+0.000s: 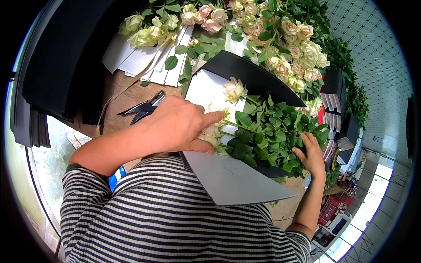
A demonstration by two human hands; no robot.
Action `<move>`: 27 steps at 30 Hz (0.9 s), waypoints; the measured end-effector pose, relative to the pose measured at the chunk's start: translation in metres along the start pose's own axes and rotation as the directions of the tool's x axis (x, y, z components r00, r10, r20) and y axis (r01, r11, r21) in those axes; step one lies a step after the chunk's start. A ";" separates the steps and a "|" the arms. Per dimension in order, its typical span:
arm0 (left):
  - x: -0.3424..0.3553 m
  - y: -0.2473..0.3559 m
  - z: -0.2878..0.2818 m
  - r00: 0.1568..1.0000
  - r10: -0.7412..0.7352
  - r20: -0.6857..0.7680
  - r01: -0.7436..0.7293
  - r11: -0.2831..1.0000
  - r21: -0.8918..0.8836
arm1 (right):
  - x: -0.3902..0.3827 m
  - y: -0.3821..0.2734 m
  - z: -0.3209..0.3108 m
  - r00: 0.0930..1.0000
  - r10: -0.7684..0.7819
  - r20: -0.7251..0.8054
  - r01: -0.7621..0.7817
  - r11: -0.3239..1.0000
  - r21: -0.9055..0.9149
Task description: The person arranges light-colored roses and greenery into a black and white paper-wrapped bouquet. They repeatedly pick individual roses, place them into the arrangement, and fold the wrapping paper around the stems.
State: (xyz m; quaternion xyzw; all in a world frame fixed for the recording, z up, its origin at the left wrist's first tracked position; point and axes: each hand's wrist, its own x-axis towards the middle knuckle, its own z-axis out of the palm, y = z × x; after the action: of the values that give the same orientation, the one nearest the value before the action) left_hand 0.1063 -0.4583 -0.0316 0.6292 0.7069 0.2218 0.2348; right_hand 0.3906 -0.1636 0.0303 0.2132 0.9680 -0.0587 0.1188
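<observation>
- Pale roses (212, 132) lie under the left hand (179, 122); its thumb and pointing finger are spread apart.
- Their green leaves (272, 136) touch the half-open right hand (313, 154).

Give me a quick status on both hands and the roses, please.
Left hand at the rose heads. Right hand at the leaves, thumb spread. Roses lying between black flap and grey flap. Dark tool near left forearm.

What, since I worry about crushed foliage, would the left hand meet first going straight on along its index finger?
Probably the green rose leaves to the right of the left hand; how their heights compare is unclear from this view.
</observation>
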 end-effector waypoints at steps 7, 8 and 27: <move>0.000 0.003 -0.004 0.996 -0.047 0.073 0.051 0.997 -0.056 | 0.081 -0.109 -0.030 0.919 -0.327 -0.220 0.381 0.882 0.277; 0.000 0.001 -0.005 0.997 -0.034 0.070 0.040 0.995 -0.092 | 0.095 -0.122 -0.010 0.904 -0.334 -0.269 0.384 0.909 0.164; -0.009 -0.015 0.015 0.994 0.011 0.106 0.003 0.992 -0.127 | 0.118 -0.151 0.050 0.862 -0.459 -0.216 0.476 0.879 0.029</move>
State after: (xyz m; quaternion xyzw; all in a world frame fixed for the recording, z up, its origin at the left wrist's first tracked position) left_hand 0.1049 -0.4681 -0.0519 0.6253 0.6766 0.2331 0.3113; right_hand 0.2321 -0.2609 -0.0391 -0.0184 0.9945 -0.1029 -0.0070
